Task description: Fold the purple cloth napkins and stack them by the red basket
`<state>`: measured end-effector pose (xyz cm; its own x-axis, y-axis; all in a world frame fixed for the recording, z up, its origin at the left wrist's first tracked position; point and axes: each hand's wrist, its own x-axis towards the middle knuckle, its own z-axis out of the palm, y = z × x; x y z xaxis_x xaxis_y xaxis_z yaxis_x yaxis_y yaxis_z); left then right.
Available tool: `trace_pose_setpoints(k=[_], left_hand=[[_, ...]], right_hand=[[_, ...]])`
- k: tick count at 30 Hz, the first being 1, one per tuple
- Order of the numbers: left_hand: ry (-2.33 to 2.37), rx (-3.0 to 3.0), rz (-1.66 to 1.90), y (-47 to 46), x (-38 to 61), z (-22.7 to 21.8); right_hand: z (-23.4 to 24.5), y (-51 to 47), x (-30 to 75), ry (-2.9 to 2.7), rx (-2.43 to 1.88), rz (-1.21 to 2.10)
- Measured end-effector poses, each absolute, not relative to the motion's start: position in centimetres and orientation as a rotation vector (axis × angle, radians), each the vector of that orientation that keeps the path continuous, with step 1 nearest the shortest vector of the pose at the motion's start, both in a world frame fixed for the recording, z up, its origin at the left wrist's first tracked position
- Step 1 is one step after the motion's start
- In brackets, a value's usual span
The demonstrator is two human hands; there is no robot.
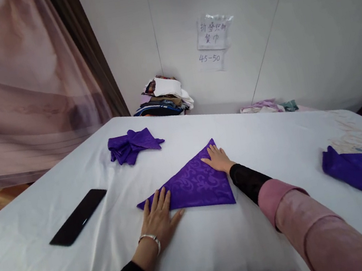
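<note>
A purple patterned napkin (197, 181), folded into a triangle, lies flat on the white-covered table (200, 248). My left hand (159, 215) rests on its left part with fingers spread, a silver bangle at the wrist. Near the top corner, my right hand (217, 158) presses flat on the cloth, fingers stretched out. Neither hand grips anything. Behind and to the left is a crumpled or gathered purple napkin (134, 144). More folded purple cloth (361, 172) lies at the right side of the table.
A black phone-like slab (78, 217) lies at the left. Beyond the far edge are a pile of clothes (163, 96) and some pink and green cloth (268, 106). Handwritten paper signs (211, 33) hang on the wall. A pink curtain (19, 79) hangs at the left.
</note>
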<state>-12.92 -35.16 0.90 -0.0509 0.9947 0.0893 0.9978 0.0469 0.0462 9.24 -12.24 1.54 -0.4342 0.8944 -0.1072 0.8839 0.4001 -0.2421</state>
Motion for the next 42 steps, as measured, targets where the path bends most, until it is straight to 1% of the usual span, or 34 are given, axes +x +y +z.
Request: trace_pose_setpoints(k=[8,15,21,25,30,33,37,42], left_hand=[[-2.223,-2.141,-0.152,-35.2,-13.3,0.4],[-2.197,-2.149,-0.172,-35.3,-13.4,0.1],[-2.186,-2.151,-0.181,-35.3,-13.3,0.2],[-2.211,-2.154,-0.174,-35.2,-13.3,0.3],[-2.264,-2.154,-0.158,-35.0,-13.0,0.7],[-2.303,-2.157,-0.133,-35.0,-12.8,1.1],[-2.328,-2.163,-0.125,-34.9,-12.5,1.6],[-2.331,-2.164,-0.14,-34.9,-12.4,1.6]], right_hand=[[1.4,-8.9,9.0,-2.548,-1.713,0.345],[0.9,-8.0,9.0,-2.502,-1.759,0.334],[2.8,-8.0,9.2,-2.443,-1.773,0.531],[4.0,-11.3,9.8,-2.473,-1.67,0.529],[3.4,-19.4,11.1,-2.667,-1.386,0.549],[3.0,-23.0,12.3,-2.706,-1.358,0.587],[2.6,-25.4,13.9,-2.697,-1.379,0.604],[2.1,-27.9,15.8,-2.742,-1.284,0.519]])
